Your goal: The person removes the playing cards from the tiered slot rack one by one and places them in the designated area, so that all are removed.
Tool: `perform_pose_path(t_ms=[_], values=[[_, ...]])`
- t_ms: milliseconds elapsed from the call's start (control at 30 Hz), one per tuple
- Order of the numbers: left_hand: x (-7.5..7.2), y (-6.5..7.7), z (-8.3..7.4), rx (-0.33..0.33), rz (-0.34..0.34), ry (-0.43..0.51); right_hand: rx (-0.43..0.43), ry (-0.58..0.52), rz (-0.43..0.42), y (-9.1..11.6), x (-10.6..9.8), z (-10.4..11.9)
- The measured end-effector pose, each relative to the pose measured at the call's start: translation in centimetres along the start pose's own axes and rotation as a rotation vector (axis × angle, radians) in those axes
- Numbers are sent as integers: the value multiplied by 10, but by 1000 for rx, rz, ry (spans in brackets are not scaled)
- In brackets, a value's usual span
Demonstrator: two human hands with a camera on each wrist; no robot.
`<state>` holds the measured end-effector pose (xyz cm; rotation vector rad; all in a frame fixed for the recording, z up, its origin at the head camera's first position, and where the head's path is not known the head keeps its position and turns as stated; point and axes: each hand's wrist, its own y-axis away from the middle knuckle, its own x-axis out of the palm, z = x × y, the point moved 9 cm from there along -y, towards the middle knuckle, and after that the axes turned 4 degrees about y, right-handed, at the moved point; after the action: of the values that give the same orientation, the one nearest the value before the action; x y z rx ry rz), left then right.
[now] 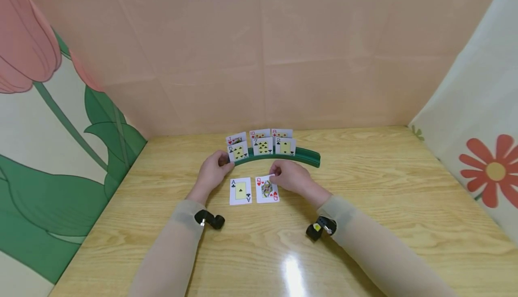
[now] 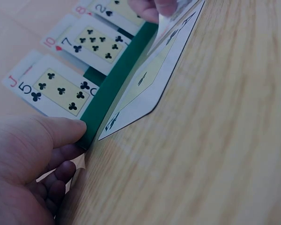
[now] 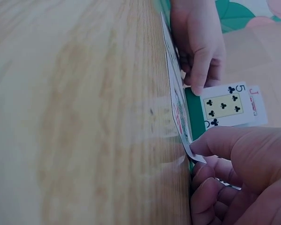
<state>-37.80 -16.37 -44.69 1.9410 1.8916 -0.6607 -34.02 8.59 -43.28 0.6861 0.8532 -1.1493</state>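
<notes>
My left hand (image 1: 212, 172) grips the left end of a curved green card holder (image 1: 309, 157), its thumb on the front face in the left wrist view. My right hand (image 1: 294, 178) pinches the upper right corner of the queen of hearts (image 1: 265, 191). That corner bends up under the thumb in the right wrist view. Left of the queen, the ace of clubs (image 1: 240, 192) lies face up on the table. In the holder's front row stand a five of clubs (image 2: 61, 90), a seven of clubs (image 2: 94, 47) and a two of spades (image 1: 285, 146).
Behind the front row stand a jack (image 1: 236, 139), a red ten (image 1: 260, 133) and a red eight (image 1: 282, 133), partly covered. The wooden table (image 1: 376, 171) ends at a pink backdrop (image 1: 323, 63). Printed flower cloths hang at both sides.
</notes>
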Motion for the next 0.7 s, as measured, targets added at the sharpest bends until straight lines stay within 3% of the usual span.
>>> perform_pose_path(t_ms=[700], values=[[0,-1,1,8,-12,-10,-27,-4,-7,-1,0,0]])
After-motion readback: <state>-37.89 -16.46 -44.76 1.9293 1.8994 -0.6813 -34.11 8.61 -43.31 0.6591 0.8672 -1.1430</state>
